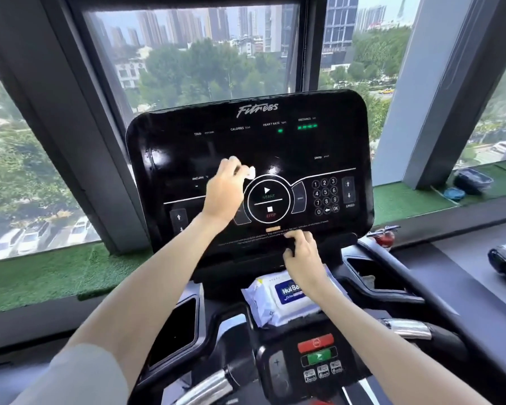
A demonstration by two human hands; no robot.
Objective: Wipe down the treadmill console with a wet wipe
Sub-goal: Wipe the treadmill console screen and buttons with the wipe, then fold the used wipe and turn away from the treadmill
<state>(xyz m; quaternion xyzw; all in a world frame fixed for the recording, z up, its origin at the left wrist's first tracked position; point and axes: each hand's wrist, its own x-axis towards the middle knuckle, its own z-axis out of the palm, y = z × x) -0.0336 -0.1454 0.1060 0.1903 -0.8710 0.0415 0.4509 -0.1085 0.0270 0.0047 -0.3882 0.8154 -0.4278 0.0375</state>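
By city-view windows (pixel 187 68), the wide black console (pixel 304 147) is leaning back, left hand (pixel 224 190) pinching a wet wipe (pixel 250 172) on it, right hand (pixel 301 257) gripping its lower edge.

You're in high-rise gym: treadmill console (pixel 249 171) marked "Fitness", handlebar controls (pixel 319 361), big windows (pixel 187 54) over city towers

One left hand (pixel 224 194), one right hand (pixel 303 258), one wet wipe (pixel 249 172), one treadmill console (pixel 275 141), one wipes pack (pixel 278 302).
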